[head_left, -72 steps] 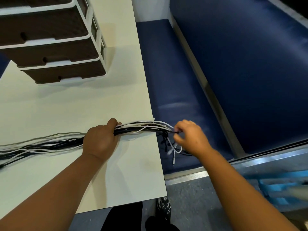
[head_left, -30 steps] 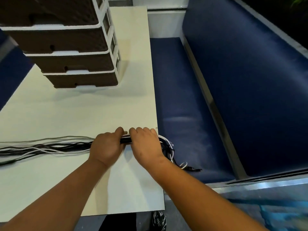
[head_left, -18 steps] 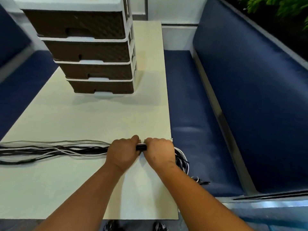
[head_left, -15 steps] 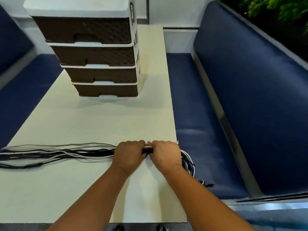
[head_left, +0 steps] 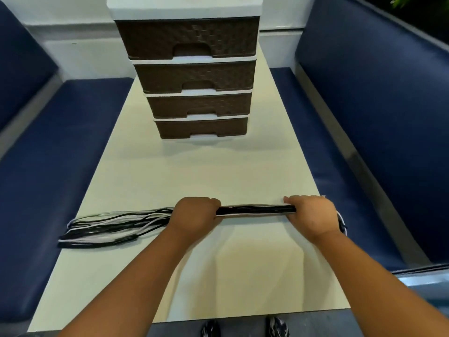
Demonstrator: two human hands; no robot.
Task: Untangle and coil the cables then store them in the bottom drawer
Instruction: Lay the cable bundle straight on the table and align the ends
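A bundle of black, white and grey cables (head_left: 255,210) lies across the cream table (head_left: 206,173). My left hand (head_left: 194,216) is closed around the bundle near the table's middle. My right hand (head_left: 312,215) grips the same bundle at the right edge, a forearm's width away. Between my fists the cables run tight and straight. Left of my left hand the strands fan out loosely toward the table's left edge (head_left: 102,227). A few cable ends hang off the right edge behind my right hand. The brown drawer unit stands at the far end; its bottom drawer (head_left: 201,128) is closed.
The drawer unit has several brown drawers in a white frame (head_left: 184,6), all closed. Blue padded benches run along the left (head_left: 48,154) and right (head_left: 352,154) of the table. My shoes (head_left: 277,327) show under the near table edge.
My hands, touching on the bundle half a second ago, have slid apart, pulling the cables taut between them. The view has swung so the table and drawers are centred.
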